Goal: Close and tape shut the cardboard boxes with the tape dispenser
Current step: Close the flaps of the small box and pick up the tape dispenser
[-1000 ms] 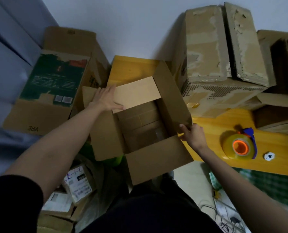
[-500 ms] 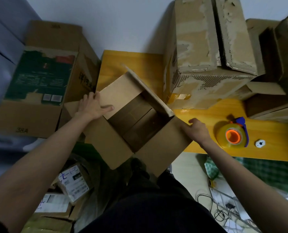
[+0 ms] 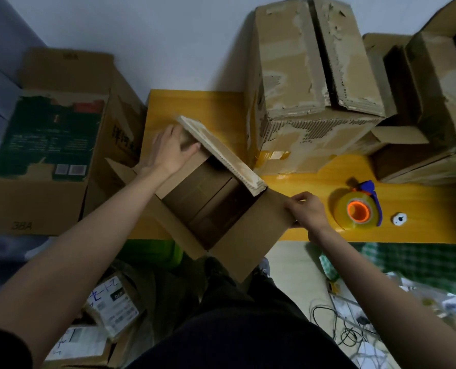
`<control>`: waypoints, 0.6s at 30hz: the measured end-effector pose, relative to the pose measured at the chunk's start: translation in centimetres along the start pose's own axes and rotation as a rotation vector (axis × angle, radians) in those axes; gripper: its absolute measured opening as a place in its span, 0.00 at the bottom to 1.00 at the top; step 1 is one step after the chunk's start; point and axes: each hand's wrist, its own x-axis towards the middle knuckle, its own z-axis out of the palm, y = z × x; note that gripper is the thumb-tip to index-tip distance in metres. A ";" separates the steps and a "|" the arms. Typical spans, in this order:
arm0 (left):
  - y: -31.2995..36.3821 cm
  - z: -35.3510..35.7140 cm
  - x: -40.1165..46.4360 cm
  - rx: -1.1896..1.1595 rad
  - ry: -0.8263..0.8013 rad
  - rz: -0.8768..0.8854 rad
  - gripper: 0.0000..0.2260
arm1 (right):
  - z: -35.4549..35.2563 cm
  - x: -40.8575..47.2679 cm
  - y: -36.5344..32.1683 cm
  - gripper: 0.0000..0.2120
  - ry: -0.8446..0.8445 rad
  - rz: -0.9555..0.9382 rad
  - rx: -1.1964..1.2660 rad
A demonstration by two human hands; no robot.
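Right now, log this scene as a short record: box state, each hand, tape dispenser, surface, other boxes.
box: open cardboard box on the table edge, flaps not yet folded shut, far flap standing up
left hand: left hand flat on the far-left flap, fingers straight
right hand: right hand pinches the edge of the right flap
tape dispenser: tape dispenser lies untouched on the table, right of the box
surface: yellow wooden table
other boxes: worn tall box behind; green-printed box to the left

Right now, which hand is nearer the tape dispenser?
Right. The right hand grips the open box's flap just beside the tape dispenser; the left hand is across the box.
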 end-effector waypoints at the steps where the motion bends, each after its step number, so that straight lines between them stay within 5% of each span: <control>1: 0.8 -0.2 0.4 -0.021 0.008 0.010 0.29 | 0.0 -0.2 0.2 0.10 0.016 -0.002 0.021; 10: 4.8 0.1 4.9 -0.022 -0.156 0.069 0.36 | 1.4 -4.5 -1.8 0.14 0.028 -0.164 0.399; 18: 6.0 -0.1 5.5 0.042 -0.250 0.082 0.41 | 4.4 -2.9 -1.6 0.18 -0.048 -0.571 -0.132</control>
